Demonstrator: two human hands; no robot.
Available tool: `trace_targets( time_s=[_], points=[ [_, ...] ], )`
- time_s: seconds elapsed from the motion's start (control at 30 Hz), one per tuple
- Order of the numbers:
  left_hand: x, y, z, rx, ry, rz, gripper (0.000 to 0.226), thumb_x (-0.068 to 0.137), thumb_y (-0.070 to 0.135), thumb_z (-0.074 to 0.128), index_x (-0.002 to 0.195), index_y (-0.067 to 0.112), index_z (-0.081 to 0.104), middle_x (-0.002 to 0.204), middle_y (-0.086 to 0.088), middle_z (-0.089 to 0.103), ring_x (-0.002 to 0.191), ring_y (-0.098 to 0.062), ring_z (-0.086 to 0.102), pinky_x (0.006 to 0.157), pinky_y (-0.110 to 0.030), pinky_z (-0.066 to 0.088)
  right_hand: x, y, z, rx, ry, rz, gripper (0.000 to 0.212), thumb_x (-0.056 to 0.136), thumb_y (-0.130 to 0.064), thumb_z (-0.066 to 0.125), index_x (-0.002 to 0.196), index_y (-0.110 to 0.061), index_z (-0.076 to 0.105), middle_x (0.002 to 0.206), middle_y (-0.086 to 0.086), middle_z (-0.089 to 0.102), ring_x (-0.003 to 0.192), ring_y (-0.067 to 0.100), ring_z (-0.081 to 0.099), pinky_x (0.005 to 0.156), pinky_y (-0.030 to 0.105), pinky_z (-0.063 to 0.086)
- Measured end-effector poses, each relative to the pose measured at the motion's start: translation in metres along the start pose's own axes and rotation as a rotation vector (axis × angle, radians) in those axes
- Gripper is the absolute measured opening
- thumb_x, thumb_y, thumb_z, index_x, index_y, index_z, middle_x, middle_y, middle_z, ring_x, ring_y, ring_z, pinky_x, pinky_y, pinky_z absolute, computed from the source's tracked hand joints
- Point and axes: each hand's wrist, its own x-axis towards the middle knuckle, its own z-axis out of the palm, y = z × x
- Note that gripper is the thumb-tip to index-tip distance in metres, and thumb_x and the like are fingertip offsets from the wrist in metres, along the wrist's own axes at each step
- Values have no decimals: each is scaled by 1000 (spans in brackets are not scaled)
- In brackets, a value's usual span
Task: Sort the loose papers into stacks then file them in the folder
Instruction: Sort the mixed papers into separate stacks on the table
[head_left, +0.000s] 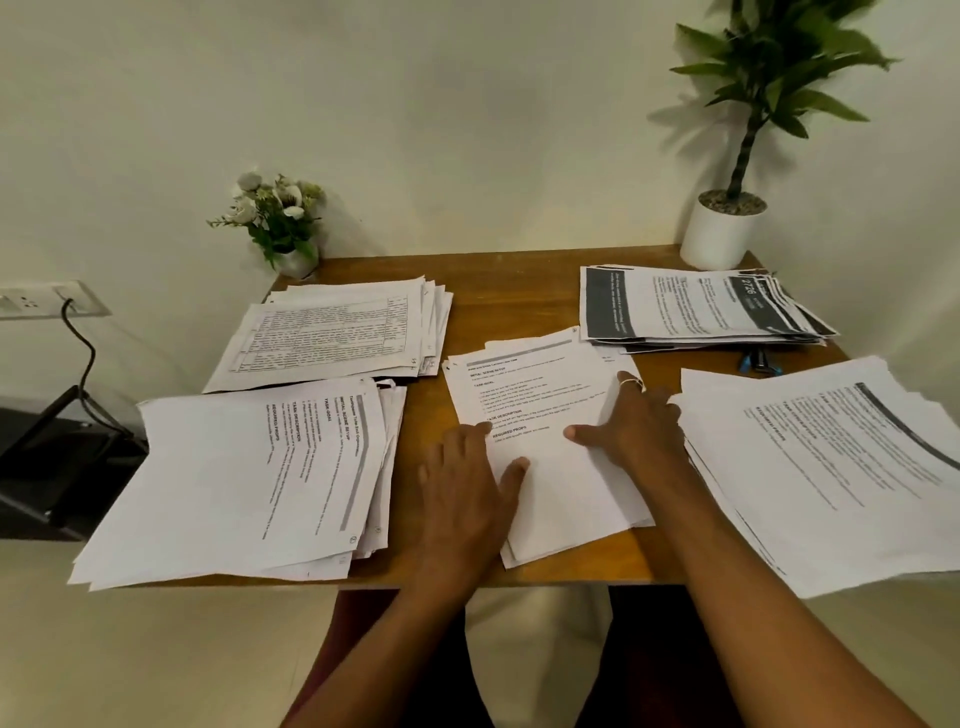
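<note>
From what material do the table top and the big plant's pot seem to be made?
The table top looks like wood or a wood-look laminate: warm brown, faint grain, a soft sheen. Which of the two, I cannot tell. The big plant's pot is plain white and smooth with a matte surface; it is probably ceramic or plastic, but the look leaves this open.

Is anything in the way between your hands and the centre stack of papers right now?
Nothing visible. The left hand and the right hand both rest open directly on the centre stack. No folder shows in this view.
</note>
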Motion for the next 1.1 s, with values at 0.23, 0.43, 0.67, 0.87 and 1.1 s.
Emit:
trace_targets(
  time_s=[0.23,0.43,0.67,0.87,1.1],
  points=[
    [1,-6,7,-197,166,-69,63,92,55,64,145,26,45,147,1,50,133,-19,45,104,-30,35,-8,2,7,260,114,-102,89,82,-31,86,154,-20,34,150,7,54,131,36,57,96,46,53],
    [3,-8,9,-292,222,-82,54,91,38,72,140,28,49,141,3,55,126,-16,52,104,-35,46,-13,17,13,532,78,-158,50,91,-30,78,133,-20,53,137,2,64,113,22,65,66,14,44],
    [1,-2,-1,-420,256,-97,46,92,21,72,134,21,54,134,1,59,121,-18,58,98,-42,57,-25,27,33,782,232,-232,50,91,-30,77,134,-29,52,135,-8,59,116,10,54,71,3,38],
    [-1,2,-6,-473,237,-122,42,94,12,70,132,17,56,135,0,59,122,-19,57,100,-43,56,-22,33,35,805,237,-231,53,94,-30,74,141,-29,50,139,-2,61,109,5,53,53,-5,38],
    [-1,2,-7,-468,232,-93,41,92,7,70,130,17,56,132,1,59,120,-17,57,99,-41,56,-18,35,36,786,260,-248,48,93,-31,74,138,-25,57,127,-12,62,107,4,55,57,-1,39]
  ],
)
